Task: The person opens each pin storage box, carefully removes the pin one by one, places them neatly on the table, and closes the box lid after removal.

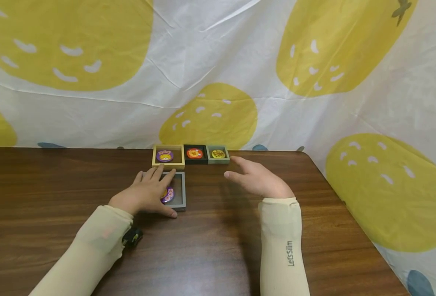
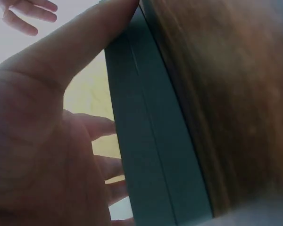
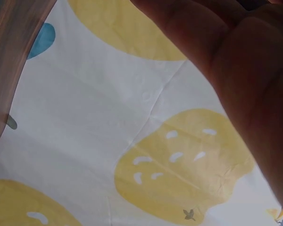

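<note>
My left hand lies spread over a grey square tray, its fingers reaching to the far rim and the thumb at the near edge. A purple round badge inside that tray is partly hidden by the hand. In the left wrist view the tray's side wall fills the middle, with the thumb along its top end. Palm inward and fingers loosely extended, my right hand is above the table beside a small grey-green tray that has a yellow badge in it. The right hand holds nothing.
Left of the grey-green tray stand a black tray with a red badge and a pale yellow tray with a purple badge, side by side. A fruit-patterned sheet hangs behind the wooden table.
</note>
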`<state>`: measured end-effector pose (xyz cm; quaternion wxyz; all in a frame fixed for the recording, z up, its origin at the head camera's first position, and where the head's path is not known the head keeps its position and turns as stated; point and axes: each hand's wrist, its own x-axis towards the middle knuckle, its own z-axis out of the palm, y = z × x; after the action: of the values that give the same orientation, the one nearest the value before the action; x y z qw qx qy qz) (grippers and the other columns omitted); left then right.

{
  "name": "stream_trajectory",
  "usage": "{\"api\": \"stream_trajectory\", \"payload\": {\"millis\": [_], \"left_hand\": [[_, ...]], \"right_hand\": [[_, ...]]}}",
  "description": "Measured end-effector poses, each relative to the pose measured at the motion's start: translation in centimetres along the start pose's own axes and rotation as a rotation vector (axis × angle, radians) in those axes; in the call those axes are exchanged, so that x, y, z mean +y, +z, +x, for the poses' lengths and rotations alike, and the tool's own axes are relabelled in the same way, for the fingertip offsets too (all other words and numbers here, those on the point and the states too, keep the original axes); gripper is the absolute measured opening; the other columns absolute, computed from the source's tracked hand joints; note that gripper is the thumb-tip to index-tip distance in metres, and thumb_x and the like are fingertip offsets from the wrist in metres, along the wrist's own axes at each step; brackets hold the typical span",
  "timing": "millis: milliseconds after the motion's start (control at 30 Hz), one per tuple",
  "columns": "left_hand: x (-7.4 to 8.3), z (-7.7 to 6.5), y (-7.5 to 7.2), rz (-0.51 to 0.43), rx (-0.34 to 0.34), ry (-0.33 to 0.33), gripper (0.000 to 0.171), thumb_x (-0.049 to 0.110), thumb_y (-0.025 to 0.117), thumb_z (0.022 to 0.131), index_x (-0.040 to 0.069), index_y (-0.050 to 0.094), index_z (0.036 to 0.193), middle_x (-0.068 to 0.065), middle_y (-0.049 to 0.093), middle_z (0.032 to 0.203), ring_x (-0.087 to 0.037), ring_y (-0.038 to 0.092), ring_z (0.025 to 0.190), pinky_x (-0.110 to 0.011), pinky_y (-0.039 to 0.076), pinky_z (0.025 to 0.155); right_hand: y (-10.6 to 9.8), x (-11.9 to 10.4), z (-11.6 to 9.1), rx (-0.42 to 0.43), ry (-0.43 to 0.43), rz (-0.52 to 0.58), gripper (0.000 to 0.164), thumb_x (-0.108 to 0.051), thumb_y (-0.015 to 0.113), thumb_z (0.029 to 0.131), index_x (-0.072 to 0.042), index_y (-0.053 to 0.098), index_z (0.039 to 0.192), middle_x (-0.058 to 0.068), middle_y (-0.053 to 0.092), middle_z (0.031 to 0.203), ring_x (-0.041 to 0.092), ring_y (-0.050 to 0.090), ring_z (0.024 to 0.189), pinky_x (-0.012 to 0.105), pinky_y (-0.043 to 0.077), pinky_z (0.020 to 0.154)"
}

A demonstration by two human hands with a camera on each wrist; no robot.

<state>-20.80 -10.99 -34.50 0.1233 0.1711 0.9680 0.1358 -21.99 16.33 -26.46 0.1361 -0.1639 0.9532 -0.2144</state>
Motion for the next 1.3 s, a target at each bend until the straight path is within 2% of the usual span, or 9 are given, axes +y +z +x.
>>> {"api": "stream_trajectory", "payload": {"millis": [233,433,600,733,933,1133,1233,1300], "left_hand": [[-0.1,0.3,0.2,-0.031,-0.024,-0.018,0.118,0.060,0.073,0.070,0.006,0.008,0.152,-0.032,0.006,0.155,-0.050,0.007,0.142,-0.071,0.016,0.106],[-0.2,0.6,0.3,-0.032,0.016,0.006,0.123,0.058,0.078,0.066,0.005,0.008,0.152,-0.034,0.019,0.150,-0.050,0.014,0.140,-0.066,0.030,0.103],[-0.3,0.8,0.4,-0.066,0.058,0.030,0.126,0.056,0.081,0.061,0.004,0.011,0.151,-0.035,0.027,0.141,-0.049,0.023,0.131,-0.063,0.037,0.100],[-0.3,0.8,0.5,-0.098,0.100,0.039,0.128,0.056,0.082,0.059,0.003,0.010,0.150,-0.036,0.027,0.139,-0.049,0.026,0.127,-0.062,0.036,0.101],[-0.1,0.7,0.8,-0.129,0.151,0.045,0.131,0.057,0.081,0.060,-0.003,0.005,0.148,-0.040,0.024,0.140,-0.053,0.026,0.128,-0.060,0.034,0.104],[0.1,0.8,0.6,-0.150,0.099,0.039,0.132,0.062,0.074,0.067,-0.003,-0.006,0.149,-0.039,0.014,0.146,-0.054,0.019,0.135,-0.060,0.033,0.105],[0.1,0.9,0.5,-0.158,0.076,0.019,0.130,0.064,0.071,0.070,-0.001,-0.009,0.149,-0.038,0.012,0.147,-0.053,0.017,0.136,-0.061,0.032,0.105],[0.1,0.9,0.5,-0.167,0.073,0.016,0.129,0.064,0.070,0.072,0.001,-0.012,0.149,-0.037,0.011,0.147,-0.053,0.016,0.137,-0.061,0.032,0.105]], "right_hand": [[0.1,0.0,0.1,-0.014,0.010,-0.002,0.066,-0.044,0.047,0.096,-0.013,0.025,0.150,0.007,0.032,0.155,0.027,0.030,0.143,0.047,0.028,0.114],[0.6,0.0,0.5,-0.053,0.038,0.010,0.067,-0.045,0.046,0.096,-0.016,0.023,0.151,0.005,0.028,0.156,0.026,0.027,0.145,0.048,0.026,0.114],[1.1,-0.2,0.9,-0.077,0.045,-0.004,0.067,-0.045,0.046,0.096,-0.018,0.022,0.152,0.006,0.029,0.156,0.026,0.028,0.144,0.048,0.027,0.114],[1.4,-0.6,1.0,-0.083,0.040,-0.008,0.066,-0.045,0.046,0.096,-0.018,0.022,0.152,0.006,0.029,0.156,0.025,0.028,0.144,0.047,0.028,0.114],[1.3,-1.1,0.9,-0.075,0.012,-0.024,0.066,-0.044,0.047,0.096,-0.016,0.022,0.152,0.006,0.029,0.156,0.024,0.030,0.144,0.046,0.028,0.114],[1.9,-2.0,1.0,-0.071,0.001,-0.060,0.064,-0.043,0.046,0.097,-0.017,0.024,0.151,0.005,0.033,0.154,0.024,0.033,0.142,0.043,0.029,0.114],[3.0,-2.9,1.5,-0.079,-0.025,-0.124,0.060,-0.040,0.044,0.098,-0.012,0.031,0.149,0.007,0.038,0.152,0.024,0.036,0.140,0.041,0.029,0.115],[3.8,-3.7,1.9,-0.088,-0.058,-0.180,0.052,-0.036,0.043,0.099,-0.007,0.042,0.142,0.009,0.048,0.144,0.024,0.044,0.135,0.040,0.034,0.112]]}}
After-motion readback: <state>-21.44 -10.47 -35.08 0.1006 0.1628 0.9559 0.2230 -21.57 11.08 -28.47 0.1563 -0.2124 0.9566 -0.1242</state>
